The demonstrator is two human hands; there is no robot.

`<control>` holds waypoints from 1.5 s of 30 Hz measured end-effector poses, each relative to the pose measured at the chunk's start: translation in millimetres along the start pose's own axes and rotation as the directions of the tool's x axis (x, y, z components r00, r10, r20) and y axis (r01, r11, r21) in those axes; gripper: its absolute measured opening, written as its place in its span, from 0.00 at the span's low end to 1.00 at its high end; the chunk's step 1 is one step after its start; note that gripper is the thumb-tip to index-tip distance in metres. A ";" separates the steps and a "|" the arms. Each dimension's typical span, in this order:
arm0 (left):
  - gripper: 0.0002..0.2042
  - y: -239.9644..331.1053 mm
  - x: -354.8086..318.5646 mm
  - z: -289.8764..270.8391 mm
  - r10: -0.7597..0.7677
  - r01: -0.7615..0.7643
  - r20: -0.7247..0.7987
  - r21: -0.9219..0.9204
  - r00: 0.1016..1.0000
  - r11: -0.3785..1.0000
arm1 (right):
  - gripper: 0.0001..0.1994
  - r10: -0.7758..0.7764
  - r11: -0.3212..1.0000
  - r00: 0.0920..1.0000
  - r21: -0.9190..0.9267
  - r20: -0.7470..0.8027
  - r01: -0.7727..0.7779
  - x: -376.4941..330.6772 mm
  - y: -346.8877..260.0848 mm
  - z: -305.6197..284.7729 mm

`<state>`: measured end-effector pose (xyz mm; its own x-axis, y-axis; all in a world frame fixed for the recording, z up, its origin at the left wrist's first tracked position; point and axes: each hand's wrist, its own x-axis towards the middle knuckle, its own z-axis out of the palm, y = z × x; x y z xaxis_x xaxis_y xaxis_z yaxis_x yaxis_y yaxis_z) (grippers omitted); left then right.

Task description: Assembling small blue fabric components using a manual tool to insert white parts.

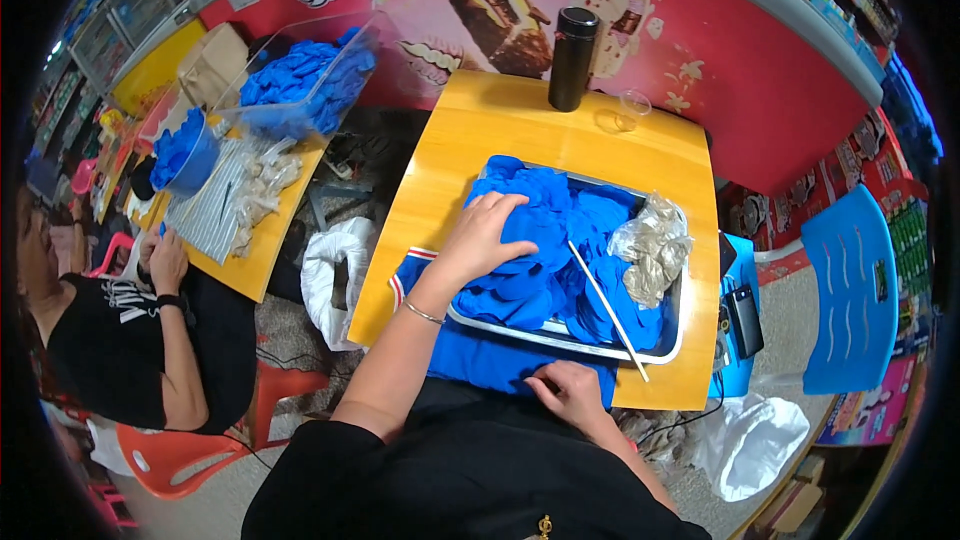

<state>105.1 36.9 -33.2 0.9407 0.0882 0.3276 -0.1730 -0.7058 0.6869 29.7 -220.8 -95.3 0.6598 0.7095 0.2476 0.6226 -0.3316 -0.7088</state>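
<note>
A metal tray (683, 325) on the yellow table holds a heap of thin, rounded blue fabric-like pieces (535, 285). My left hand (485, 238) is over the left part of this heap, thumb and fingers apart, with nothing visible between them. By the table's near edge, my right hand (570, 390) rests against a blue cloth (480, 365), its fingers curled in. Whatever those fingers may hold is hidden. A thin white stick (607, 310) lies slantwise over the pieces and the tray's near rim. Crumpled beige, translucent plastic (652, 248) sits at the tray's right side.
Toward the table's far edge stand a black flask (573, 60) and a clear cup (630, 112). At left, a person (125, 340) sits by another table with a clear bin (310, 90) and a blue bucket (190, 160) of blue pieces. A blue chair (850, 290) is at right.
</note>
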 end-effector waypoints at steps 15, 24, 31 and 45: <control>0.11 13.7 -6.0 -8.1 -0.058 0.078 0.084 -0.255 0.995 0.964 | 0.07 0.028 0.994 1.000 0.102 -0.009 -0.027 6.4 -17.1 -9.8; 0.13 44.8 -61.5 -20.5 -0.213 0.357 0.287 -0.777 0.934 0.519 | 0.12 0.305 0.805 0.934 0.574 -0.186 -0.149 63.9 -62.3 -48.8; 0.08 45.0 -70.9 -22.4 -0.197 0.344 0.281 -0.748 0.939 0.568 | 0.06 0.340 0.752 0.937 0.623 -0.084 -0.217 63.7 -42.3 -36.7; 0.05 35.4 -88.8 -13.5 -0.116 0.364 0.364 -0.746 0.924 0.558 | 0.05 0.355 0.814 0.932 0.513 -0.069 -0.271 60.3 -35.7 -49.9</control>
<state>11.5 13.5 -29.2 0.9956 -0.0927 -0.0129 0.0279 0.1628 0.9863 68.3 -197.2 -22.1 0.8650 0.5011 0.0253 0.1118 -0.1433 -0.9833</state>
